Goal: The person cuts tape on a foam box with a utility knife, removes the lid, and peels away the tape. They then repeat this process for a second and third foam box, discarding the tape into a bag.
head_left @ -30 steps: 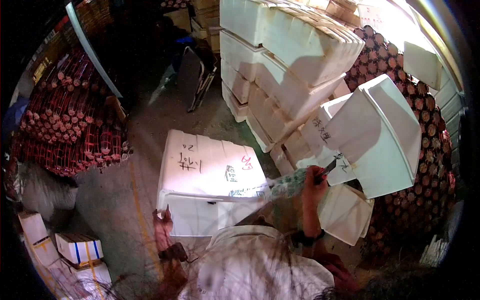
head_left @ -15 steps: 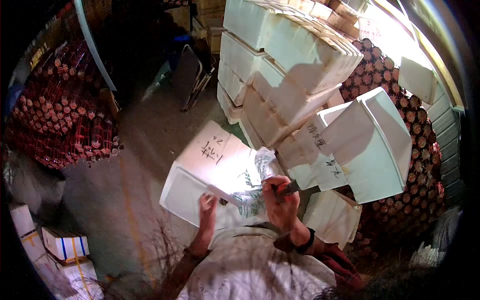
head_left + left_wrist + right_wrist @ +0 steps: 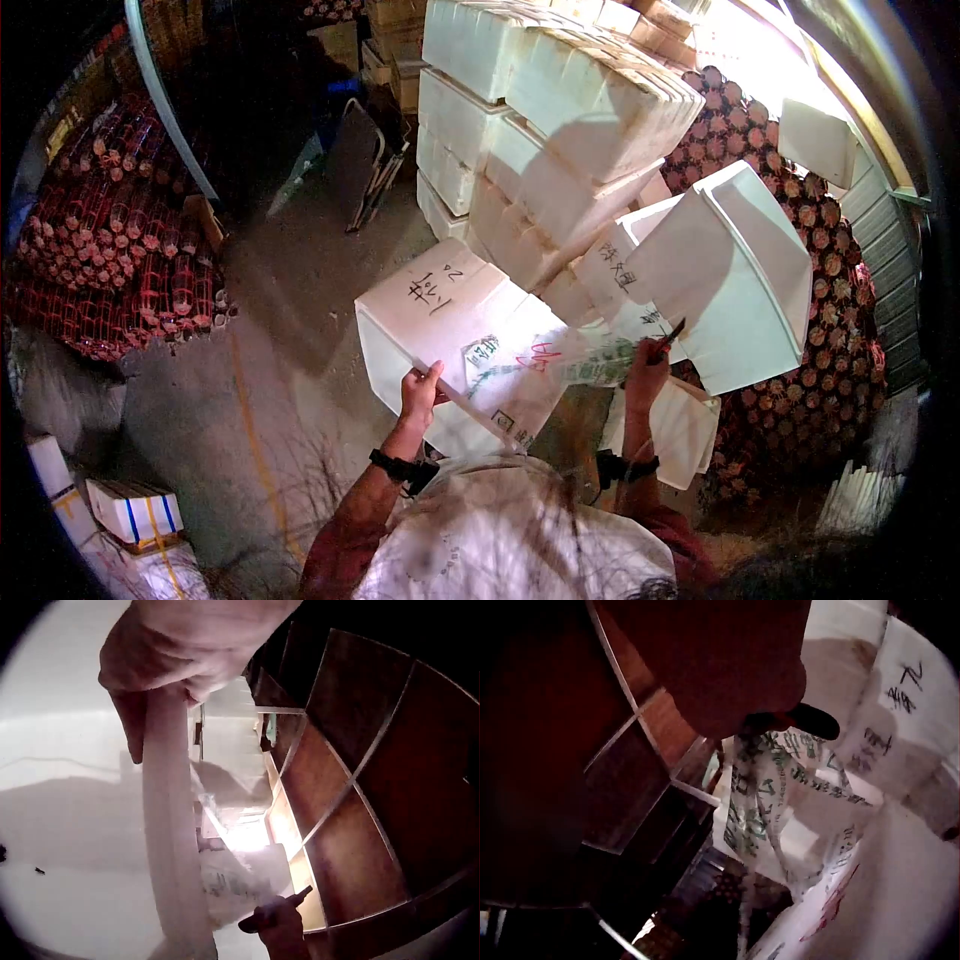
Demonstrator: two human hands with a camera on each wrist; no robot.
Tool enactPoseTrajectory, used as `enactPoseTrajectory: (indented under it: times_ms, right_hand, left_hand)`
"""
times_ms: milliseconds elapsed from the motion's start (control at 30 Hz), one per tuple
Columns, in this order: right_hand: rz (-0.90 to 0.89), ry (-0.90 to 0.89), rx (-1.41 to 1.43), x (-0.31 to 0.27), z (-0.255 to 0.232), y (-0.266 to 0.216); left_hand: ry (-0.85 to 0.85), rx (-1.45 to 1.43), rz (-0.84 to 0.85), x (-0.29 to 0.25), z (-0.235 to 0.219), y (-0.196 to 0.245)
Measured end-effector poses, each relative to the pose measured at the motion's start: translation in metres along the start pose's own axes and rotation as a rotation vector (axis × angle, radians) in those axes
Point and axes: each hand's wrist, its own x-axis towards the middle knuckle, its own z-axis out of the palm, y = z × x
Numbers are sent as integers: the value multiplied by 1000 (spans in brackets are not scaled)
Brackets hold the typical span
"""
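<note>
**A:** What am I looking at on the left, working across?

**B:** I'm seeing netted red bundles (image 3: pixel 110 260) lying on the floor at far left, and small white cartons with blue and yellow straps (image 3: pixel 135 510) sitting near left. Moving right, the left hand (image 3: pixel 420 390) is gripping the near left edge of the foam box lid (image 3: pixel 470 330); its fingers are curling round that edge, and in the left wrist view the fingers (image 3: pixel 131 724) are wrapping over the white rim.

**A:** Where is the lid sitting?

**B:** It's lying on its foam box, tilted, in the middle of the scene just ahead of the person, with black handwriting at its far left corner and a red mark nearer the right.

**A:** And the right side?

**B:** A clear plastic bag with green print (image 3: pixel 590 362) is stretching across the lid's right edge. The right hand (image 3: pixel 648 368) is pinching the bag's right end together with a dark pen (image 3: pixel 668 335); in the right wrist view the bag (image 3: pixel 761 802) is hanging straight below the hand. I'm not able to tell how tightly the grip is closing there.

**A:** Beyond that?

**B:** A stack of white foam boxes (image 3: pixel 560 110) is rising at far centre, and one tilted empty foam box (image 3: pixel 740 270) is leaning at right against round red-brown bundles (image 3: pixel 850 300).
</note>
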Motion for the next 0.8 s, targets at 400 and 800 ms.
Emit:
enactPoseTrajectory:
  times_ms: [400,800]
  right_hand:
    - [-172,323,-508,57,-122,-18]
    - [-151,557,-417,74,-197,8]
  left_hand:
    - [339,-231,26,38,-111,0]
    - [460,-579,394,53,-270,49]
